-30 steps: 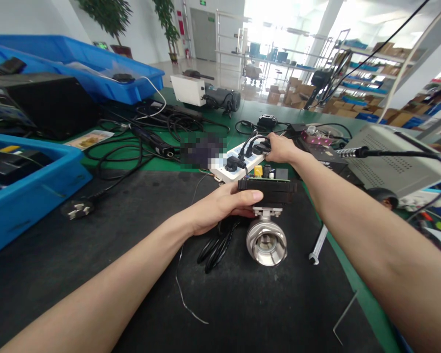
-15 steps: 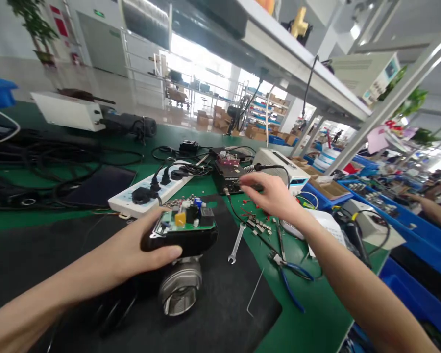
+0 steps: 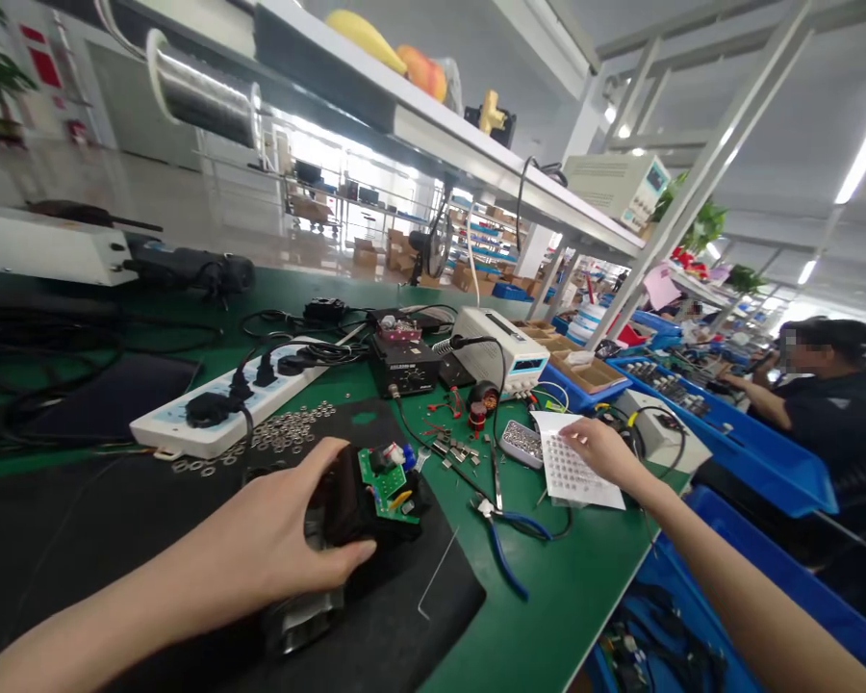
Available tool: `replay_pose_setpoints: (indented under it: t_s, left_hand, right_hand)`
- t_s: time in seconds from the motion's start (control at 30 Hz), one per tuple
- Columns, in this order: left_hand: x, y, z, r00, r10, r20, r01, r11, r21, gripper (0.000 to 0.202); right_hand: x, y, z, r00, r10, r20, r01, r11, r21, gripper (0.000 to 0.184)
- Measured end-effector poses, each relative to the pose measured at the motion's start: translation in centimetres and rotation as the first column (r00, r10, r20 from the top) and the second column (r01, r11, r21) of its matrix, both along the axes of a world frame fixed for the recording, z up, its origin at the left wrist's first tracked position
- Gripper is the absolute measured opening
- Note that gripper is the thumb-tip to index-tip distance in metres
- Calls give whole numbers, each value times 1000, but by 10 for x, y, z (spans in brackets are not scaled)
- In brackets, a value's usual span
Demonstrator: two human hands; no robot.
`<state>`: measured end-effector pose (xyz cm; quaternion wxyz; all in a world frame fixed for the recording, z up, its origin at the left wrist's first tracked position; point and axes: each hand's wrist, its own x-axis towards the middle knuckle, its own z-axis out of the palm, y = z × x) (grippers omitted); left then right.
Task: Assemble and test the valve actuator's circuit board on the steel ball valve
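My left hand [image 3: 289, 534] is wrapped over a black actuator housing [image 3: 350, 500] that carries an exposed green circuit board [image 3: 384, 478]. Its metal valve body [image 3: 303, 611] shows below my palm, lying on a black mat [image 3: 433, 626]. My right hand [image 3: 598, 449] reaches far right and rests its fingers on a white sheet covered in small dots [image 3: 573, 474]. Whether those fingers pinch the sheet is unclear.
Blue-handled pliers [image 3: 501, 534] and a thin bent wire [image 3: 437, 575] lie between my hands. A white power strip [image 3: 223, 409], scattered washers [image 3: 289, 428], a black box [image 3: 406, 366], a white instrument [image 3: 501, 361] and blue bins [image 3: 736, 443] stand around. A seated person [image 3: 829, 395] works at right.
The view has swung right. My right hand moved from the black box over to the white dotted sheet. The actuator has tipped so its circuit board faces right.
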<state>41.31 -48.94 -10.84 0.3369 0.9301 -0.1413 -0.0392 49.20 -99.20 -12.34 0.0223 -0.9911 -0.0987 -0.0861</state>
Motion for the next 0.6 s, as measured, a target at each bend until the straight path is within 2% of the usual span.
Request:
replay_pose_setpoints:
  t_s: [0.1,0.4,0.47,0.6]
  left_hand:
    - [0,-3,-2,999,0,-52,3,999,51,83]
    - [9,4,-27,999,0,49,0,1000,-1,89]
    - [8,4,-26,999,-12,40,12,1000,0,88]
    - [3,1,-12,1000,-28,-8,28,1000,2,77]
  right_hand:
    - [10,10,-3,998,46,-31,-48,998,-45,23]
    - [22,19,-5,987,49,-155,-72,987,-147,24]
    - [25,18,-4,983,44,-179,-73,985,-157,25]
    - [31,18,-1,976,31,-216,-69,983,-169,26]
